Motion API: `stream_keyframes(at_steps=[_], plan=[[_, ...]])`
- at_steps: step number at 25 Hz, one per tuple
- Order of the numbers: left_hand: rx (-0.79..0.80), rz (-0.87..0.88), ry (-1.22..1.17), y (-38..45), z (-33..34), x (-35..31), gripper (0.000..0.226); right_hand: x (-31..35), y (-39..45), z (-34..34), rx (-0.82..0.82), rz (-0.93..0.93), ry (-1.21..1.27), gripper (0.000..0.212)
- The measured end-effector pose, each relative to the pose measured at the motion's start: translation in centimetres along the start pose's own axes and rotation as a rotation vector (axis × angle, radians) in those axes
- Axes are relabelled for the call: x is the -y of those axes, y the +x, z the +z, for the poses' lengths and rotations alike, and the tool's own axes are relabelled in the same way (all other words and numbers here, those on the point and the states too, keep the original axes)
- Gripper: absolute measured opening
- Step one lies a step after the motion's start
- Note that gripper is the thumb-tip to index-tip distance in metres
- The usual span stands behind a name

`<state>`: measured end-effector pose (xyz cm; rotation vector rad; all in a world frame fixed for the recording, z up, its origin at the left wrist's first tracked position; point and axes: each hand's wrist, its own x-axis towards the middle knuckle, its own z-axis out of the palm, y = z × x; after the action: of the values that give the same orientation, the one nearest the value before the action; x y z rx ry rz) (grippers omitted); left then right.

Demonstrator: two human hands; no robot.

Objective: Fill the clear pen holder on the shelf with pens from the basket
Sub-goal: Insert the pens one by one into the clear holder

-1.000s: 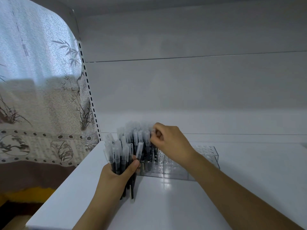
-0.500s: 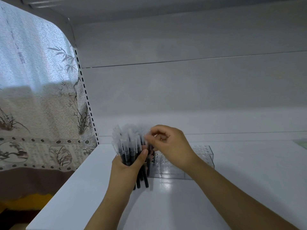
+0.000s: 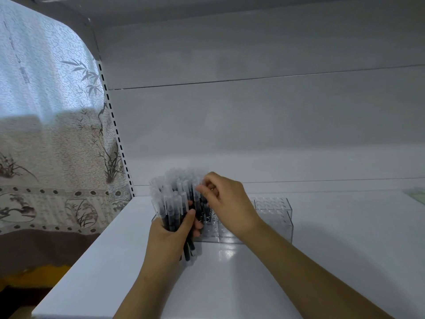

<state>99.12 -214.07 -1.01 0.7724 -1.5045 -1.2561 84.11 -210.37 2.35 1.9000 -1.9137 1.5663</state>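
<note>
Gripping a full bundle of pens [image 3: 171,208], the left hand [image 3: 171,229] is crowded by the right hand [image 3: 226,203], pinched on one cap; neighbours may be dragged out and spilled beside the holder [image 3: 273,217].

A single head-worn camera looks forward and slightly down into a white shelf [image 3: 322,261] bay from close range, with the curtain [image 3: 50,139] left of the fingers [image 3: 202,188].

The right hand [image 3: 226,204] hid the holder's [image 3: 273,217] left cells. Pen [image 3: 171,203] caps were blurred; their count could not be determined.
</note>
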Motion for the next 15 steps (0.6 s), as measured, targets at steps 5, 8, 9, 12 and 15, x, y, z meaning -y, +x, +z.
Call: stream_keyframes(at_steps=[5,8,9,12,15], plan=[[-0.003,-0.023,-0.056,-0.1,0.3,0.3,0.013,-0.8,0.0,0.0,0.017,0.088,-0.062,0.023],[-0.01,-0.045,-0.109,-0.3,0.2,0.3,0.007,-0.4,-0.5,-0.2,-0.043,0.088,-0.093,0.034],[-0.003,-0.037,-0.099,-0.4,0.1,0.3,0.006,-0.1,-0.8,-0.4,-0.103,0.057,-0.081,0.037],[0.024,0.018,-0.017,-0.7,0.1,0.1,0.002,0.6,-1.4,-0.5,-0.081,-0.072,-0.098,0.037],[0.034,0.016,-0.033,-0.5,-0.1,0.5,0.007,0.8,-1.5,0.2,-0.038,-0.06,0.029,0.027]])
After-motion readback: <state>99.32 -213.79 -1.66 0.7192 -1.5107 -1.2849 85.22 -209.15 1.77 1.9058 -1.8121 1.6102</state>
